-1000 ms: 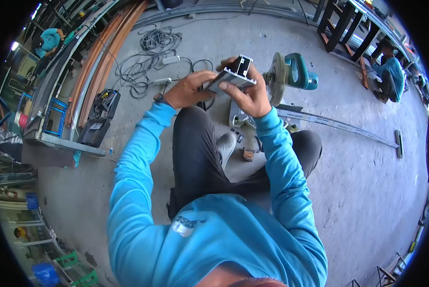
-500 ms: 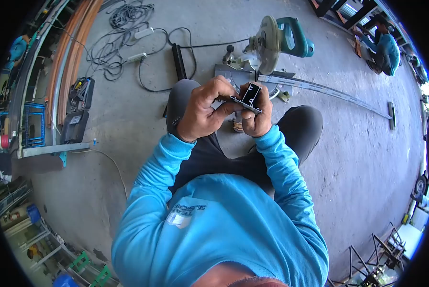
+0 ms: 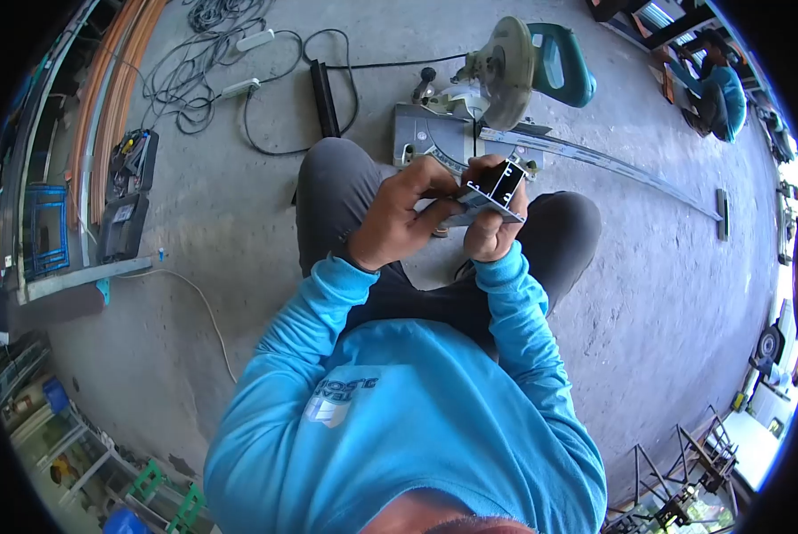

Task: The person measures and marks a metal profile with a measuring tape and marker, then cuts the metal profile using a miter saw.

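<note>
A short piece of aluminium profile [image 3: 504, 183] is held up in front of my knees, its cut end with hollow channels facing me. My left hand [image 3: 405, 214] pinches its left side between thumb and fingers. From the right, my right hand [image 3: 490, 236] is closed around the same piece, thumb below and fingers partly hidden behind it. Just beyond the hands stands a mitre saw [image 3: 508, 76] with a green handle and a round blade guard. A long metal strip [image 3: 603, 165] runs from the saw base toward the right.
Tangled black cable [image 3: 181, 89] with power strips lies at the upper left, near a dark metal bar [image 3: 323, 100]. An open toolbox [image 3: 125, 222] sits beside long brown profiles [image 3: 105, 116]. A person [image 3: 717, 89] crouches at the upper right. Metal frames [image 3: 684, 472] stand at lower right.
Both hands have shifted slightly right with the aluminium profile, which is now turned to show more of its cut end and side. The view has moved a little.
</note>
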`<state>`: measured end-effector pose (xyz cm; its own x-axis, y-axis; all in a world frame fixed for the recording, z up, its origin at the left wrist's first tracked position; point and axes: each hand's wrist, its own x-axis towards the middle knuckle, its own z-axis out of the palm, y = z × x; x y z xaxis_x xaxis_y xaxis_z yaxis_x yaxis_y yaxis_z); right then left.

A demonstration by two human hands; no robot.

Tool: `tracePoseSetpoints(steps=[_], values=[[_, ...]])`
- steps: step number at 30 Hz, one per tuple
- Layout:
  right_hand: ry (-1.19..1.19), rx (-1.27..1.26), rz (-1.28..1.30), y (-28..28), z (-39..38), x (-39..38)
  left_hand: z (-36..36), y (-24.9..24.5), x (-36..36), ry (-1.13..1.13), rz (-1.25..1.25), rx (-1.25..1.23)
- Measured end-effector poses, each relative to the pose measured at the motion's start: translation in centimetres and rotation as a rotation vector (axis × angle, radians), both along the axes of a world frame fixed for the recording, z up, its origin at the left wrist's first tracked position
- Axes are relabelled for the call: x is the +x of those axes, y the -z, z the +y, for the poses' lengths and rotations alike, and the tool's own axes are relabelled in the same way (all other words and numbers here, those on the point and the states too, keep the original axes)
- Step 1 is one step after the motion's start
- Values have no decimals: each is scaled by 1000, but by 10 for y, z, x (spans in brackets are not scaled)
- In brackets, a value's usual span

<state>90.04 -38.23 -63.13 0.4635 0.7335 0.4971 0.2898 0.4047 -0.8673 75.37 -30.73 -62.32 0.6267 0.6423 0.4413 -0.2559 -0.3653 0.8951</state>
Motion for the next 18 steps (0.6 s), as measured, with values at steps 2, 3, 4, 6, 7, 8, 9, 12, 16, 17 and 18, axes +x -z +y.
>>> tracePoseSetpoints(steps=[2,3,4,6,7,8,9,12,16,17,18], values=[[121,-111,-107,5,-8,1,-4,1,1,-38,71,107],[230,-212,-228,31,-16,12,-16,-8,7,-181,26,232],[204,-141,80,92,-21,26,-21,-2,15,-133,34,141],[123,-82,229,92,-4,24,-27,-14,21,-289,21,221],[71,-34,289,85,0,27,-30,-19,26,-329,-6,241],[37,20,328,78,6,28,-26,-20,27,-309,33,259],[9,59,345,70,6,34,-21,-35,24,-203,-6,195],[63,131,196,8,8,29,-12,-40,16,-78,30,53],[-219,95,239,-36,-10,31,-14,-34,2,114,96,-67],[-261,62,286,-31,-13,33,-15,-40,1,110,39,9],[-303,26,332,-23,-16,35,-16,-49,1,106,-19,80]])
